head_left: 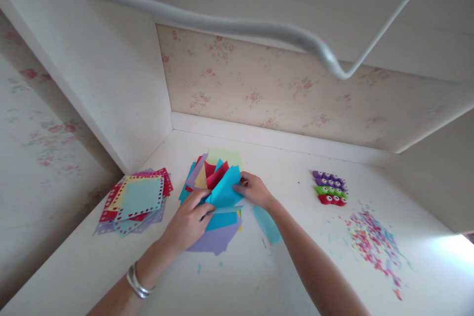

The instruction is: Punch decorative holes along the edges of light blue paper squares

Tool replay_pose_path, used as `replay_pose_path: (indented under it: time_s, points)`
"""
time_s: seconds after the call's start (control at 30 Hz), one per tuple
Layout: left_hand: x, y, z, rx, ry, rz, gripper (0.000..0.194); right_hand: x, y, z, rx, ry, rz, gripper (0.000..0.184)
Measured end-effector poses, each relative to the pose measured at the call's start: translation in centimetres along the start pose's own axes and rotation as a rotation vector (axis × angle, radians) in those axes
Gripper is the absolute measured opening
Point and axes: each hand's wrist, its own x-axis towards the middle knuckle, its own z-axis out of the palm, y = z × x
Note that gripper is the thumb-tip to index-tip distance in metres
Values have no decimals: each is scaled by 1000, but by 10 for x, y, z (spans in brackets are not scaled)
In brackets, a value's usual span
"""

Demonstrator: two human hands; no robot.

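The work surface is a white tabletop [296,266], enclosed by a white side panel [92,59] at left. Rear wall: floral wallpaper [252,89], pink on cream, above a white ledge strip [240,131]. Bright light [454,247] falls on the right edge.

With both hands I held a blue sheet [226,186], my left hand [192,215] at its near left edge and my right hand [252,188] at its right. Loose colored papers [217,241] lay beneath it on the white bench [155,276]. Punched sheets [142,197] lay left; hole punches [330,190] and confetti [374,242], right.
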Motion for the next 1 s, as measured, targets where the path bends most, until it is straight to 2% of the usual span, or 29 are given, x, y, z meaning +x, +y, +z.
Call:
replay_pose_path:
  time_s: [0.1,0.17,0.27,0.33,0.47,0.53,0.6,0.63,0.7,0.8,0.9,1.0]
  points:
    - [1,13,-5,-93,12,132,30,-2,1,-4,113,-15,-22,24]
    - [3,22,-6,-146,10,215,38,-6,3,-9,190,-49,-35,21]
    - [5,30,-4,-210,20,242,42,-11,10,-17,298,-104,-36,16]
    - [7,29,-1,-251,39,202,40,-12,14,-20,354,-100,-24,18]
    - [13,20,2,-237,172,-42,20,-11,15,-21,412,-21,-8,30]
    - [19,12,1,-206,247,-230,7,-9,10,-18,440,13,-9,50]
    - [26,2,-1,-212,272,-435,16,-8,4,-13,497,17,-15,75]
    - [30,-4,-1,-236,256,-528,21,-7,1,-9,523,10,-19,81]
    - [36,-17,-2,-321,199,-666,34,-4,-5,-3,504,-12,-26,74]
    - [47,-35,0,-349,157,-764,41,4,-14,3,277,-19,-1,43]
    - [63,-50,3,-331,123,-796,46,9,-21,-3,90,25,67,43]
    - [79,-63,5,-293,75,-775,57,-4,-23,-25,-49,72,123,52]
